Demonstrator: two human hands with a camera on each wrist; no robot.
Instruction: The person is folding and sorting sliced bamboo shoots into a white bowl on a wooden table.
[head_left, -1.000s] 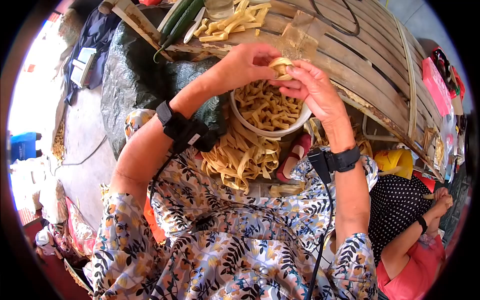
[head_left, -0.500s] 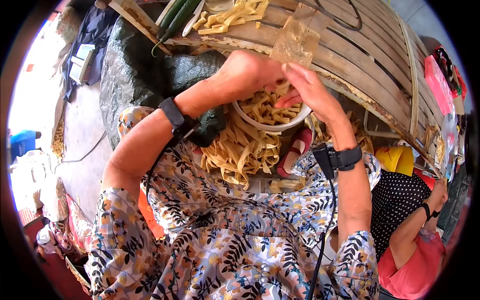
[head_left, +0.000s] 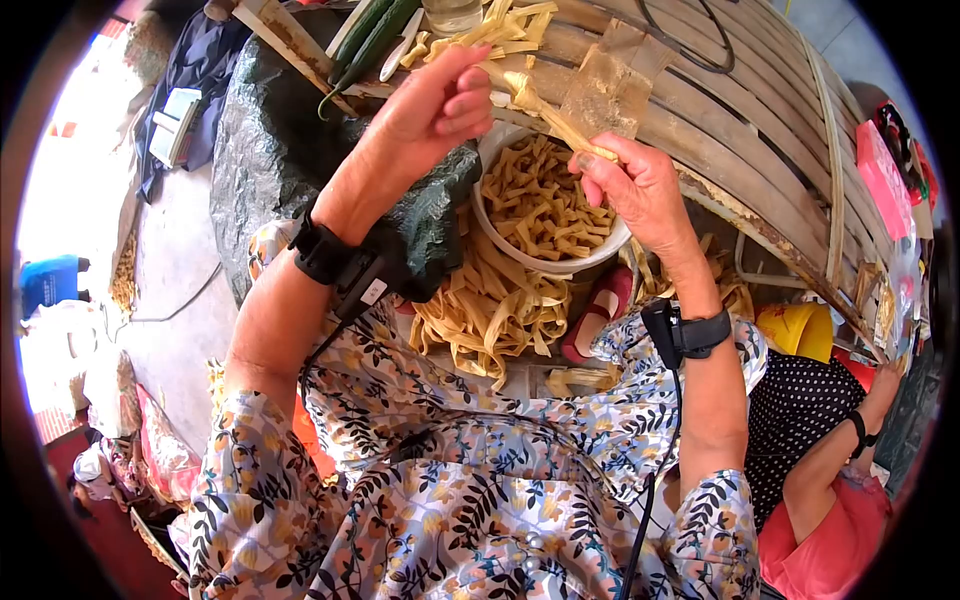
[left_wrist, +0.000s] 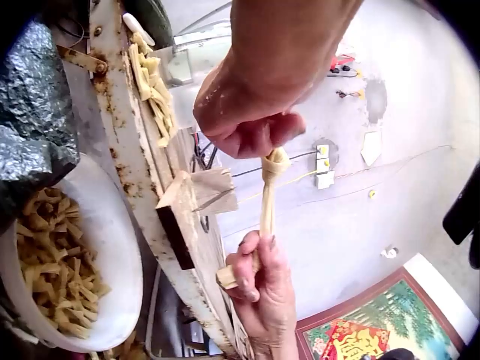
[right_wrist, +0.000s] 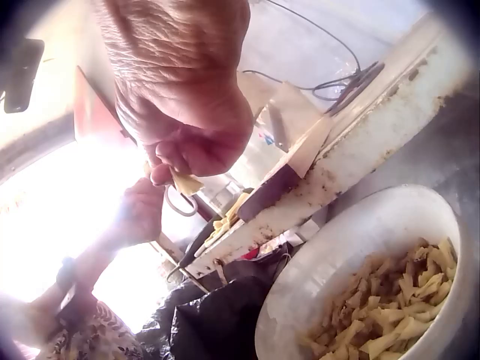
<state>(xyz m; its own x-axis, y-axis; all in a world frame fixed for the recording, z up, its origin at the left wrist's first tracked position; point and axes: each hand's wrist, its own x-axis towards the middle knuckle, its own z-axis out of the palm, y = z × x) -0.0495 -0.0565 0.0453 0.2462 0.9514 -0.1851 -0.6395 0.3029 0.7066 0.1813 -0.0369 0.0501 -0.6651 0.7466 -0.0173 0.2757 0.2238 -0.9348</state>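
Note:
A pale-yellow knotted strip (head_left: 556,120) stretches between the two hands above the tub. My left hand (head_left: 438,108) pinches its far end, fingers curled, with the knot (left_wrist: 275,165) just below them in the left wrist view. The other end is gripped by my right hand (head_left: 640,190), and a short tail sticks out past its fingers in the left wrist view. Below stands a white tub (head_left: 560,266) holding many short knotted pieces (head_left: 545,200). A heap of long loose strips (head_left: 495,310) lies on the near side of the tub.
Beyond the tub is a slatted wooden bench (head_left: 740,150) with a rusty edge, bearing a small wood block (head_left: 605,95), more strips, a glass jar (head_left: 452,14) and dark green cucumbers (head_left: 375,45). A dark plastic sheet (head_left: 255,150) lies left. Another person (head_left: 825,510) sits at right.
The hands were together over the tub, working the strip. Now they have drawn apart, left hand up and to the left, and the knotted strip is pulled out straight between them.

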